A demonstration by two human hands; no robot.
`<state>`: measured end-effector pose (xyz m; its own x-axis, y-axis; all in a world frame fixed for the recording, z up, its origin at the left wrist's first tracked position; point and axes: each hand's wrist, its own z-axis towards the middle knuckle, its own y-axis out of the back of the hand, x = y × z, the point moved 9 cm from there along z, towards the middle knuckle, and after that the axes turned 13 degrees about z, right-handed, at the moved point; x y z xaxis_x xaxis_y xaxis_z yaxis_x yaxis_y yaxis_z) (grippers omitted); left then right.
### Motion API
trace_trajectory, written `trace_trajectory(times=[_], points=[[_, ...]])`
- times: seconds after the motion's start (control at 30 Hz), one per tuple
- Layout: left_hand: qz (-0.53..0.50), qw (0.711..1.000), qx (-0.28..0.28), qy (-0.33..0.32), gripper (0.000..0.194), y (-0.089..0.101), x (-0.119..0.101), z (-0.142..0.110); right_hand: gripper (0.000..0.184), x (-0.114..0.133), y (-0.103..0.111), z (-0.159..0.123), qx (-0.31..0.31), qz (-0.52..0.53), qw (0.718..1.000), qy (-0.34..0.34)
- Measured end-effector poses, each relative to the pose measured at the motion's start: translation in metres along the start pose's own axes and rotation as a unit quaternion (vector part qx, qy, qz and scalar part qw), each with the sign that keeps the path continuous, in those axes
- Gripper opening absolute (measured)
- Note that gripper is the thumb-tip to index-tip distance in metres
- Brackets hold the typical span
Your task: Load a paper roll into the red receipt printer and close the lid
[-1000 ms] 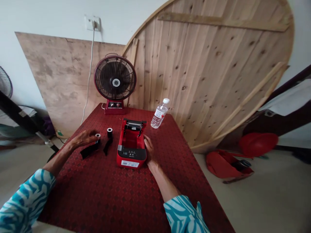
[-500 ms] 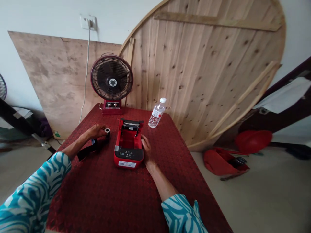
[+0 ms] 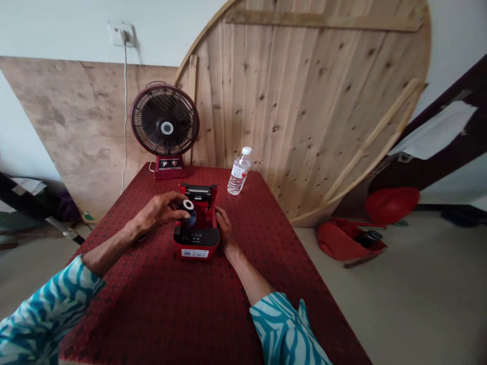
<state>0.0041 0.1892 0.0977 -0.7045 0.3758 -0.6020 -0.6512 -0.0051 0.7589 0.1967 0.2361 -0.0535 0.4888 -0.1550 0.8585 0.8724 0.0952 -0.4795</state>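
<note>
A small red printer with its lid open sits in the middle of the red-covered table. My left hand holds a dark roll with a white core right over the printer's open bay, fingers closed around it. My right hand rests against the printer's right side, fingers curled along its casing. The second roll and its black strip are hidden behind my left arm.
A red table fan stands at the table's far edge, plugged into a wall socket. A clear water bottle stands right of the printer. A big round wooden board leans behind. A red bag lies on the floor at right.
My left hand picked a roll up from the table left of the printer and carried it right, over the open bay. My right hand stayed on the printer's side.
</note>
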Motion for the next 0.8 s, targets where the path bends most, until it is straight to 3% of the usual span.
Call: trace_trajectory(times=[0.13,0.3,0.53,0.67,0.8], points=[[0.198,0.976,0.044,-0.074,0.033,-0.039,-0.036,0.013,0.038,0.007,-0.005,-0.001,0.007,0.001,1.0,0.011],[0.427,0.891,0.151,-0.035,0.028,-0.072,-0.041,0.025,0.037,0.006,-0.004,0.001,0.005,0.011,1.0,0.018],[0.472,0.857,0.208,-0.001,0.028,-0.075,-0.04,0.036,0.034,0.004,-0.004,0.002,0.01,0.02,0.999,0.026],[0.475,0.854,0.214,-0.003,0.029,-0.073,-0.039,0.033,0.034,0.004,-0.003,0.003,0.017,0.006,1.0,0.026],[0.472,0.853,0.225,-0.005,0.028,-0.088,-0.031,0.035,0.034,0.003,-0.001,0.003,0.015,0.001,1.0,0.028]])
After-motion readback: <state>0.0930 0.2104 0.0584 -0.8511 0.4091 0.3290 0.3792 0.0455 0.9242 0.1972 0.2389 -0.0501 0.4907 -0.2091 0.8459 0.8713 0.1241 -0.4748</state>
